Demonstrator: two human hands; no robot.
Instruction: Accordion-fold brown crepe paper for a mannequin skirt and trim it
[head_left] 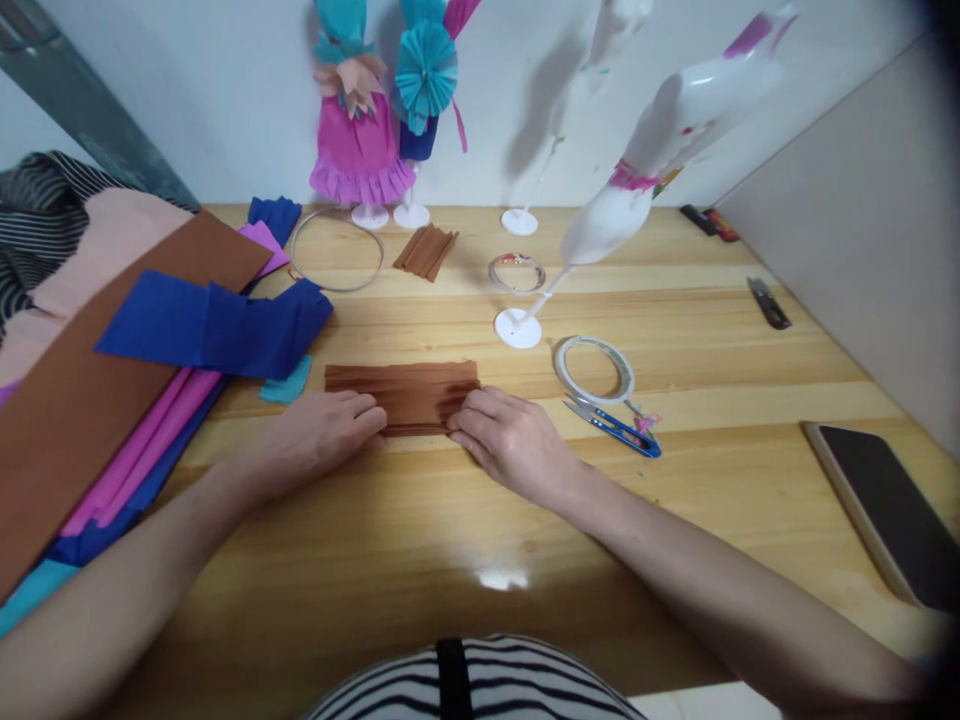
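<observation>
A brown strip of crepe paper [416, 395] lies on the wooden table in front of me, creased lengthwise with narrow folds along its near edge. My left hand [334, 430] grips the left end of that near edge, fingers curled together. At the right end, my right hand [506, 435] pinches the same folded edge between thumb and fingers. Both thumbs are partly hidden. A smaller pleated brown piece [426, 252] rests farther back. Close to my right hand are blue thread snips [615, 428] and a roll of white tape [595, 370].
Stacked colored crepe paper [142, 400] fills the left side. A white mannequin [607, 220] on a stand rises at the back, near dressed paper figures [356, 140]. A wire hoop [337, 288], a box cutter [769, 303] and a phone [889, 510] lie on the table.
</observation>
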